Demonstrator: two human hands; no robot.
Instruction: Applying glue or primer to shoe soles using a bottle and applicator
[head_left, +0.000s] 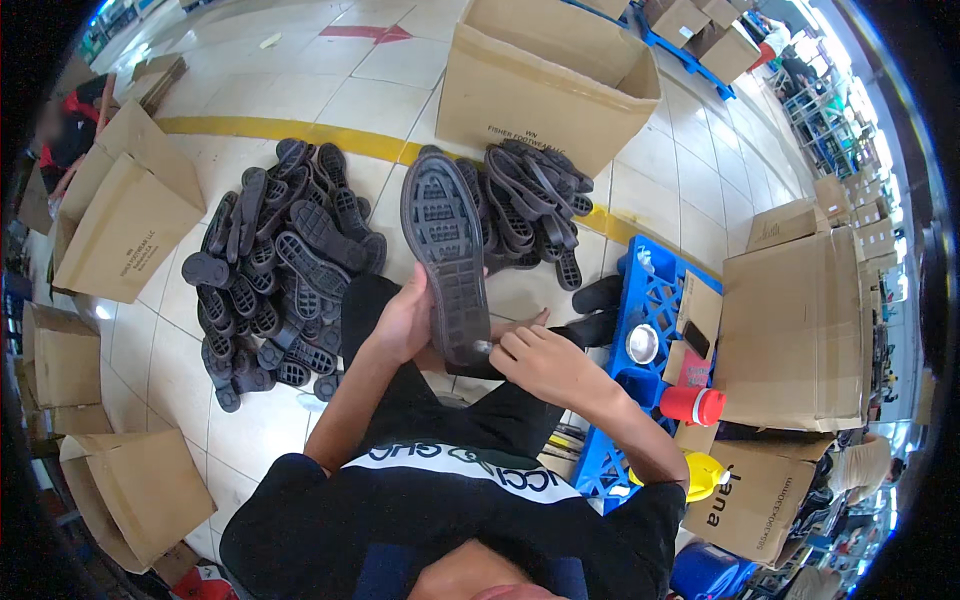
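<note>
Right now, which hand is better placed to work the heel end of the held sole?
Likely the right hand: it holds a small tool at the dark sole's heel, while the left hand steadies it.

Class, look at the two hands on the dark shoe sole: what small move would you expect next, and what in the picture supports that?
Probably the right hand draws its small tool along the heel edge of the shoe sole. The left hand holds the sole upright, tread facing up, and the tool tip already touches the lower rim. Which tool it is cannot be told.
</note>
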